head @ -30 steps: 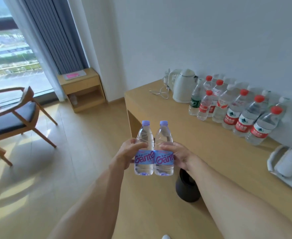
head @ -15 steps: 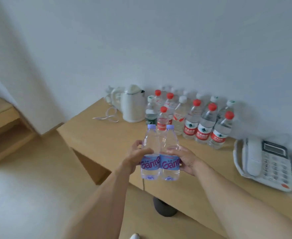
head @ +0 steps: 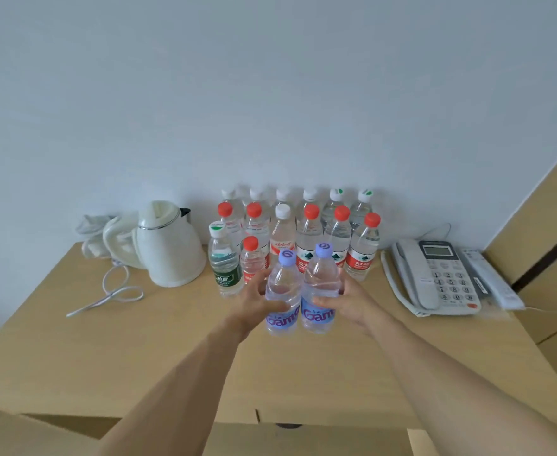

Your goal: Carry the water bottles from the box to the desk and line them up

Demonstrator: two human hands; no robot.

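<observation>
Hands: left [head: 257, 304] grips one purple-cap bottle [head: 282, 291], right [head: 352, 299] grips the other [head: 319, 287], the pair touching, at frame centre just before the standing bottles [head: 310, 232] on the table [head: 106, 357]. Risk: pushing forward could topple the front row (tightly packed).

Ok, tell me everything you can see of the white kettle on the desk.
The white kettle stands upright on the wooden desk, near the back wall and to the left of the bottles on the desk. It looks like glossy plastic, rounded and wider at the base, with a silver band under the closed lid, a dark piece by the lid and a thick handle on its left side. A white cord lies coiled on the desk beside it. Neither of the hands touches it.
</observation>
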